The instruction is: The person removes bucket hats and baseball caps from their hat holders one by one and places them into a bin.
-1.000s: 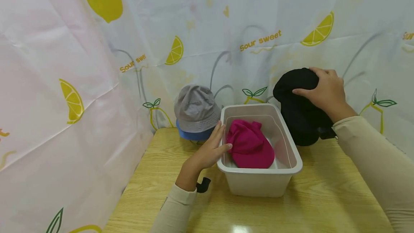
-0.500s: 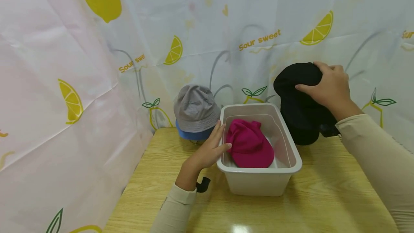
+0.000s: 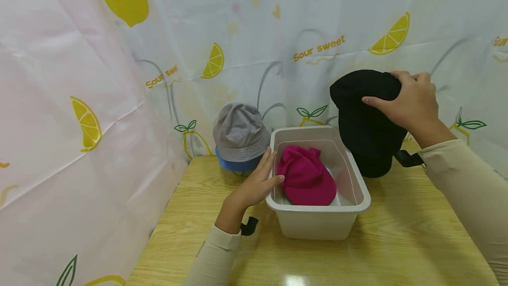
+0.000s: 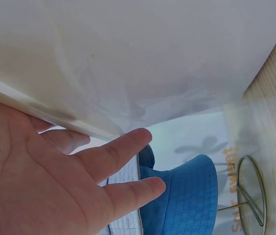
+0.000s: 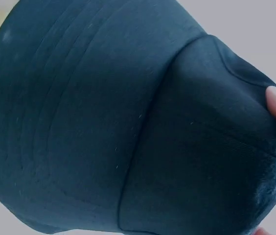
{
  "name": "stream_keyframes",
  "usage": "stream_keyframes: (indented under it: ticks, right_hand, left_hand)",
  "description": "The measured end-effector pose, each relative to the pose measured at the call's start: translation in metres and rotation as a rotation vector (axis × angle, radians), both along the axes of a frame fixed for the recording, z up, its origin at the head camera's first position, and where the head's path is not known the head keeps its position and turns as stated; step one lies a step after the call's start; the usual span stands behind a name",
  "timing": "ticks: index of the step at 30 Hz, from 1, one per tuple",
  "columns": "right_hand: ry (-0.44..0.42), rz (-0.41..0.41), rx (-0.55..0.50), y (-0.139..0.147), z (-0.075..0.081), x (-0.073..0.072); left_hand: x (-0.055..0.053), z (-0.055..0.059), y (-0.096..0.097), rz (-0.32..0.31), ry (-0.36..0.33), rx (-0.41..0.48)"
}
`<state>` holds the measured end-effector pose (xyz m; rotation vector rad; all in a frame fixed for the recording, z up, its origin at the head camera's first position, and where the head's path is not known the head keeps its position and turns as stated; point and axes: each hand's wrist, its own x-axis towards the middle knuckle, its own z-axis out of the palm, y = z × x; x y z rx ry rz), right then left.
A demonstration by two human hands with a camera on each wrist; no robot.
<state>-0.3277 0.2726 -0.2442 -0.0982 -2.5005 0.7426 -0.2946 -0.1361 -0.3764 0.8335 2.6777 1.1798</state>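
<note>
My right hand (image 3: 414, 103) grips a black cap (image 3: 369, 105) by the crown, to the right of and behind the bin. In the right wrist view the brim of the black cap (image 5: 79, 98) points away from the fingertips. More black fabric shows below it in the head view; whether it belongs to another cap I cannot tell. My left hand (image 3: 254, 189) rests against the left side of the whitish plastic bin (image 3: 317, 224), fingers straight along the outside and thumb at the rim. Inside the bin lies a magenta cap (image 3: 305, 178).
A grey bucket hat (image 3: 240, 131) sits over a blue hat (image 3: 234, 165), left of the bin. In the left wrist view a wire stand (image 4: 250, 196) shows beside the blue hat. A lemon-print curtain (image 3: 246, 21) hangs behind the wooden table (image 3: 190, 215).
My right hand has risen and shifted slightly right, lifting and tilting the black cap upward. The left hand and the bin have stayed in place.
</note>
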Motion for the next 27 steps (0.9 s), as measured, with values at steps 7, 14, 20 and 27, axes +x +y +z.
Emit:
stream_keyframes:
  ticks: [7, 14, 20, 27]
  right_hand:
    - [0.037, 0.005, -0.019, -0.002, 0.005, 0.002]
    - [0.104, 0.067, -0.034, -0.011, 0.01, 0.004]
    - [0.177, 0.125, -0.053, -0.024, 0.012, 0.007]
    - [0.205, 0.167, -0.072, -0.038, 0.011, 0.009]
  left_hand:
    - [-0.001, -0.002, 0.0, 0.002, -0.002, 0.01]
    - [-0.001, -0.002, 0.0, -0.003, -0.002, 0.006]
    - [-0.001, -0.001, 0.0, -0.006, 0.003, 0.001]
    - [-0.001, 0.0, 0.0, -0.008, 0.002, -0.003]
